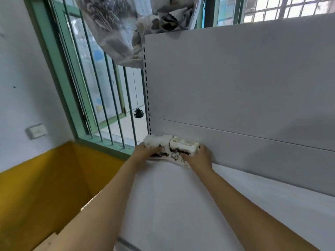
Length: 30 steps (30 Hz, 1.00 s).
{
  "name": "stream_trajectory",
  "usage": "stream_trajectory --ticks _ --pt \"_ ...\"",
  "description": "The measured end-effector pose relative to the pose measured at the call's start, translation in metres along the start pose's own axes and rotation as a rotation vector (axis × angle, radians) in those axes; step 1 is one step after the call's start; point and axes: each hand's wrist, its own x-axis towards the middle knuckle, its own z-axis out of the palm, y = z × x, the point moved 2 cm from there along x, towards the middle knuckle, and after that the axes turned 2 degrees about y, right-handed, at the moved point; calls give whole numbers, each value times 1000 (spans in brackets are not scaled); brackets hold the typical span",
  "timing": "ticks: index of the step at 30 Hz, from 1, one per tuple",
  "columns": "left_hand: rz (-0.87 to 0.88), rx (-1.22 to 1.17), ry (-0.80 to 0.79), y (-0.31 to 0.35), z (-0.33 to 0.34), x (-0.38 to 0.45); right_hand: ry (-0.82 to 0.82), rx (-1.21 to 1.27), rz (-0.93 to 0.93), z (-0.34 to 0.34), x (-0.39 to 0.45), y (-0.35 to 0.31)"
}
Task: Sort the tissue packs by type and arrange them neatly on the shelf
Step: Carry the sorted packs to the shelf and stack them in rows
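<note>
Both hands [145,151] grip tissue packs [172,147] | print blurred | fingertips hidden

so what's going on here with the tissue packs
A person is reaching to the back left corner of a white shelf with both hands. The left hand grips one tissue pack and the right hand grips another tissue pack. The two packs sit side by side, touching, against the shelf's back panel. The rest of the shelf in view holds no packs.
</note>
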Motion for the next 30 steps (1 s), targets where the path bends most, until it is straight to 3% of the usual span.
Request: stream_trajectory --ticks 5,7,18,22,27,30 --pt "153 5 -14 32 37 -60 -91 186 16 -79 -15 22" --pt "230 -83 -111 55 72 -89 -101 272 36 -126 -32 32" --pt "472 -217 -744 173 355 -270 323 29 110 -460 -186 110" --pt "621 -141 -1013 196 446 -348 477 19 213 -569 -257 163" --pt "597 -93 -1044 185 551 -413 669 4 308 -657 -305 232" --pt "591 -62 -940 177 616 -428 679 -31 353 -699 -301 273"
